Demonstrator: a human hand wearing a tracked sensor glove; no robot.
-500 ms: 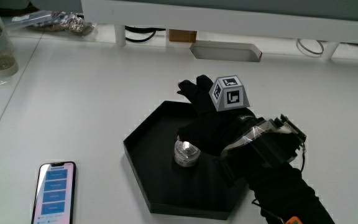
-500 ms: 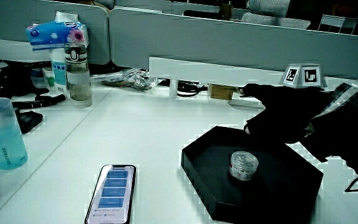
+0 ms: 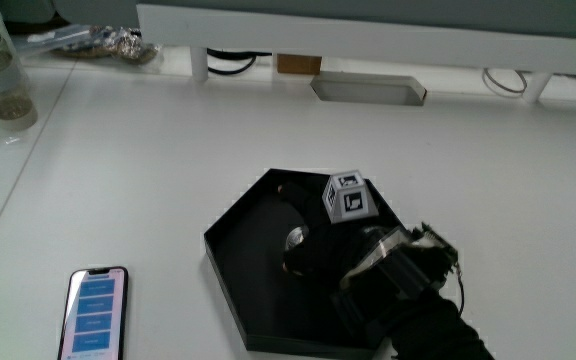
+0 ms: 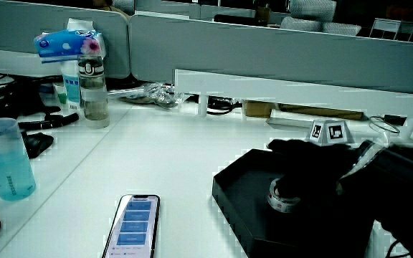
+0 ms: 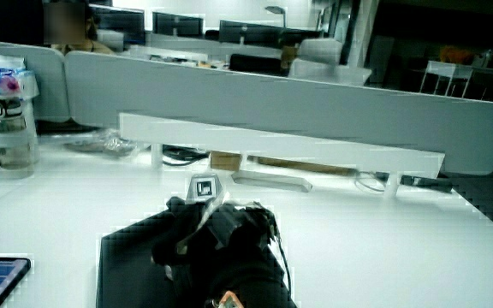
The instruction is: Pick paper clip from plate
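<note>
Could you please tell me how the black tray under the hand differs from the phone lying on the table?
The black tray is a dark, six-sided dish with raised walls; the phone is a flat, slim rectangle with a lit screen showing blue bars. The tray holds a small clear round container and has the hand over it; the phone has nothing on it. The phone lies nearer the person. Both rest flat on the white table.

Hand [image 3: 318, 235] over small container [image 3: 296, 239] in tray [image 3: 230, 260] (phone [image 3: 93, 312] beside tray, nearer person).
</note>
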